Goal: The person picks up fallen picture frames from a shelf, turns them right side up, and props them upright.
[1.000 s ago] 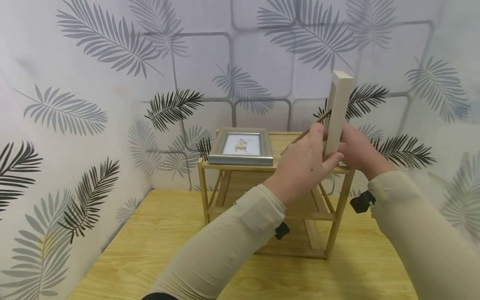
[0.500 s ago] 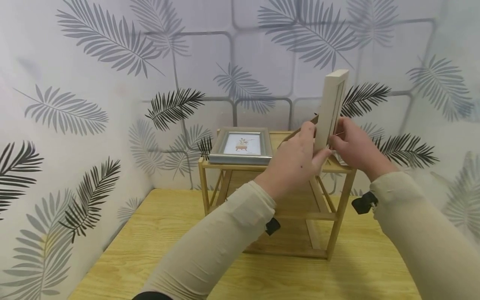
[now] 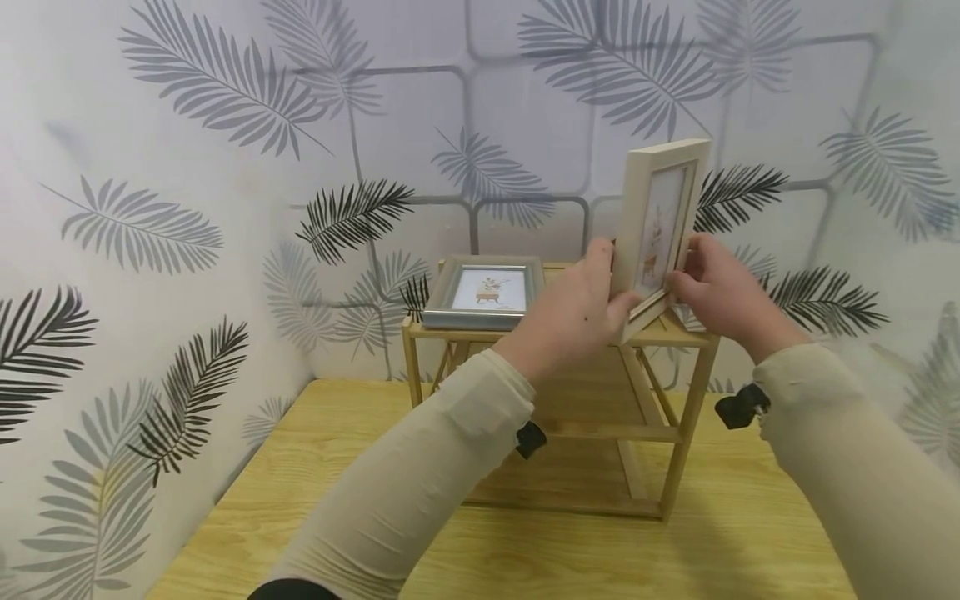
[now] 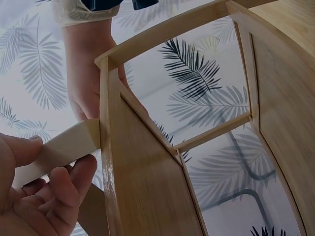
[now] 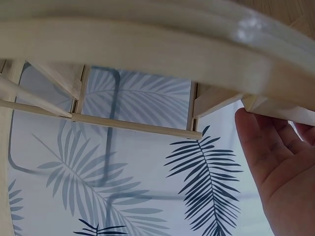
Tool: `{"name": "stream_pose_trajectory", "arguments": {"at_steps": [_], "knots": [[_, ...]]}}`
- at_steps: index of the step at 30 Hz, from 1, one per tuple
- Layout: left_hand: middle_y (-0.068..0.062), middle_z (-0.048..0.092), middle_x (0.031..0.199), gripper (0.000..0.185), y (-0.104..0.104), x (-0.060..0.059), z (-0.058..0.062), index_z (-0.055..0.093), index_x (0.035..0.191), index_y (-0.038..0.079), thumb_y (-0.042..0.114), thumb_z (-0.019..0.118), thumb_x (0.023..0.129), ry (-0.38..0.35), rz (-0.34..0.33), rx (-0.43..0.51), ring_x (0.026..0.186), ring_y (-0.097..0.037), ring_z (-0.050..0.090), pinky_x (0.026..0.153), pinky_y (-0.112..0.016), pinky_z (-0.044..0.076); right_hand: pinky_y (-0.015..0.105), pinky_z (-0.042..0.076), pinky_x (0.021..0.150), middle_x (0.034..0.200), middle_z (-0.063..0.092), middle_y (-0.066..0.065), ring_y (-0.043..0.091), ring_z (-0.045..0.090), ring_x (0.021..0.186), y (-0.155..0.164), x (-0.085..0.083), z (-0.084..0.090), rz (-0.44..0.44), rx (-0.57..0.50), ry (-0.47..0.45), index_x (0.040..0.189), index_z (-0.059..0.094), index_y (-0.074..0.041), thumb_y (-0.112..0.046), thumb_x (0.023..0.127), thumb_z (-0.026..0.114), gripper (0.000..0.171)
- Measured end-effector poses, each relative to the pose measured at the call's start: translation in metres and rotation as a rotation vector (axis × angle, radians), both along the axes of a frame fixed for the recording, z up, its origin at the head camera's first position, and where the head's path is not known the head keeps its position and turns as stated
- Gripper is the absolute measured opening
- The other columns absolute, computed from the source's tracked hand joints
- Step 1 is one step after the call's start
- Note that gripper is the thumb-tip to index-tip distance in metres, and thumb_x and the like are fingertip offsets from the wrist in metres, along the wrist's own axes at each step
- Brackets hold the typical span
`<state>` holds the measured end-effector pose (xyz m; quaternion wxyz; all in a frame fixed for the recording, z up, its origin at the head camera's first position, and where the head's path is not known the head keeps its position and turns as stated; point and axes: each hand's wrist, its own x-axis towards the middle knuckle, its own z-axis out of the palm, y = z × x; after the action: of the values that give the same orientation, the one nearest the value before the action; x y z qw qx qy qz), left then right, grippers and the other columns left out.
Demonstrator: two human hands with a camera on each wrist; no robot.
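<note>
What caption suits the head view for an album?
Left grip and right grip hold a cream picture frame nearly upright; a silver-grey frame lies flat on the wooden rack.

The cream picture frame [image 3: 632,208], right of centre, borders a white print [image 3: 660,225] with orange-brown touches; the picture frame at centre [image 3: 474,319] is silver-grey. Pale wallpaper [image 3: 525,117] carries grey and black fronds over grey gridlines. The wooden rack [image 3: 692,392] is honey-tan, the lower tabletop [image 3: 360,417] yellow and wood-grained, the sleeves [image 3: 420,483] beige.

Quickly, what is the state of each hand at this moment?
Left hand: closed, holding the cream picture frame at one side.
Right hand: closed, holding its opposite side.
</note>
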<state>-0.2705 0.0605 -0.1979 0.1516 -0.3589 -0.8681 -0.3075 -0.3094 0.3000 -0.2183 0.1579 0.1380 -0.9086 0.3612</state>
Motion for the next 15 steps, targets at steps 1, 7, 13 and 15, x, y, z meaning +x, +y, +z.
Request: {"name": "stream_pose_trajectory", "arguments": {"at_steps": [1,7,13,15], "knots": [[-0.005,0.063,0.108,0.048,0.000,0.000,0.001,0.035,0.138,0.007,0.030,0.059,0.104,-0.006,0.003,-0.004,0.079,-0.012,0.063,0.064,-0.022,0.052,0.063,0.040,0.102,0.146,0.045,0.028,0.042,0.049,0.130,0.002,0.001,0.000,-0.006,-0.003,-0.006,0.148,0.029,0.000,-0.030,0.107,0.046,0.054],[-0.006,0.063,0.101,0.054,-0.002,-0.007,0.004,0.030,0.144,0.006,0.032,0.056,0.105,-0.056,0.035,-0.039,0.073,-0.015,0.062,0.064,-0.026,0.051,0.064,0.042,0.098,0.143,0.048,0.026,0.040,0.055,0.119,0.010,0.006,-0.001,-0.041,0.005,-0.013,0.149,0.029,-0.002,-0.039,0.107,0.047,0.059],[-0.013,0.064,0.117,0.059,-0.006,-0.020,0.006,0.027,0.150,0.002,0.031,0.054,0.106,-0.041,0.089,-0.088,0.092,-0.015,0.064,0.079,-0.030,0.052,0.063,0.042,0.098,0.136,0.053,0.022,0.037,0.058,0.114,0.014,0.011,-0.003,-0.041,-0.016,-0.014,0.147,0.031,-0.004,-0.042,0.106,0.050,0.059],[-0.015,0.064,0.123,0.060,-0.006,-0.024,0.007,0.025,0.152,0.002,0.030,0.052,0.107,-0.046,0.105,-0.110,0.101,-0.016,0.064,0.084,-0.032,0.053,0.061,0.044,0.096,0.135,0.054,0.022,0.036,0.059,0.112,0.015,0.013,-0.003,-0.045,-0.020,-0.012,0.147,0.032,-0.005,-0.042,0.105,0.051,0.058]]}}
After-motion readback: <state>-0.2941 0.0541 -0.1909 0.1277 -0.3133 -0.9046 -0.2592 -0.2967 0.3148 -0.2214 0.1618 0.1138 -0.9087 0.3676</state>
